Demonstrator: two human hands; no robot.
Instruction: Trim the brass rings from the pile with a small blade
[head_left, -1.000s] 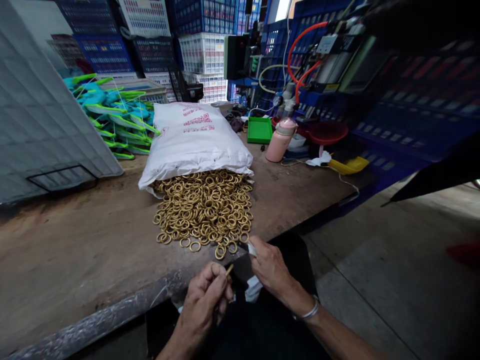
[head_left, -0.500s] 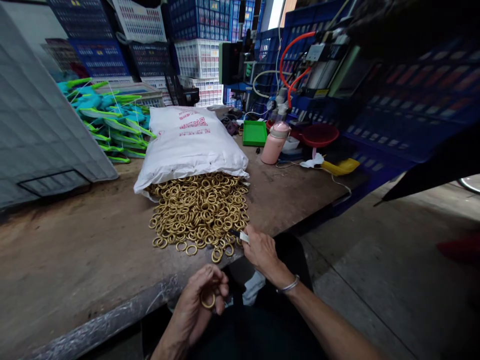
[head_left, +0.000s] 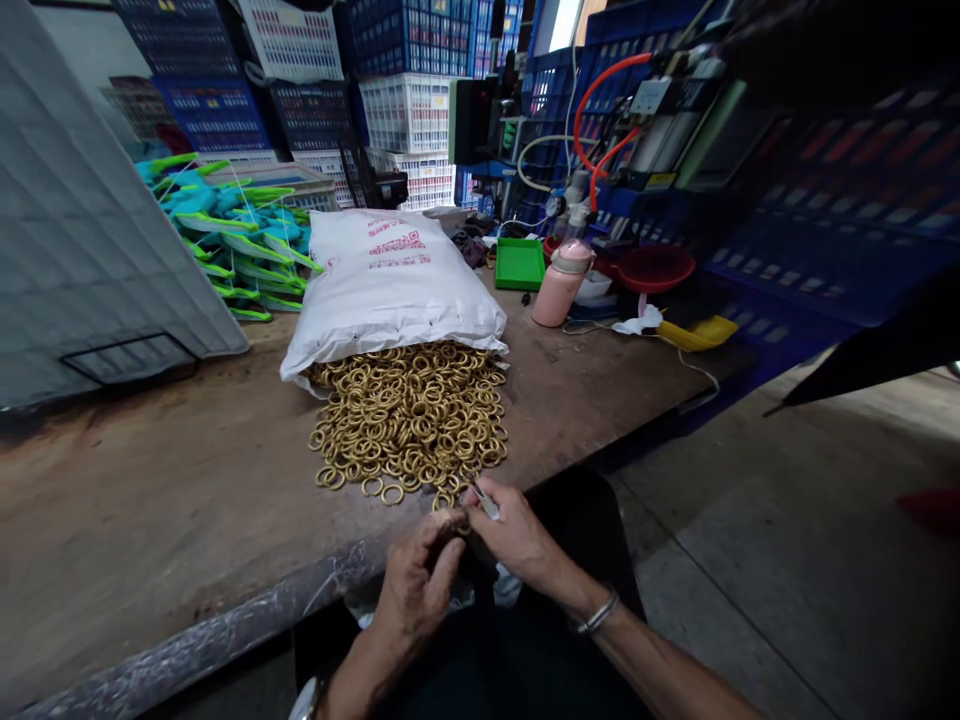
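My right hand (head_left: 512, 522) is closed around a slim, knife-like tool (head_left: 487, 502) with a pale body; the hand hides much of it. My left hand (head_left: 421, 575) meets it at the table's front edge, fingertips pinched on a gold-coloured ring (head_left: 463, 530) that is mostly covered by the fingers of both hands. Just beyond my hands lies a heap of gold-coloured rings (head_left: 412, 420), spilling from the mouth of a white sack (head_left: 397, 290) with red print. A few single rings lie loose at the heap's near side.
On the table (head_left: 187, 500) stand a pink bottle (head_left: 561, 288), a green tray (head_left: 520, 265) and a red bowl (head_left: 655, 268). Green and blue plastic pieces (head_left: 232, 235) are piled at left. Stacked crates (head_left: 405, 115) and a machine with orange hoses (head_left: 652, 130) stand behind.
My right hand has drawn back from the heap's edge with the tool. My left hand has risen towards it with the ring, and the two hands now meet.
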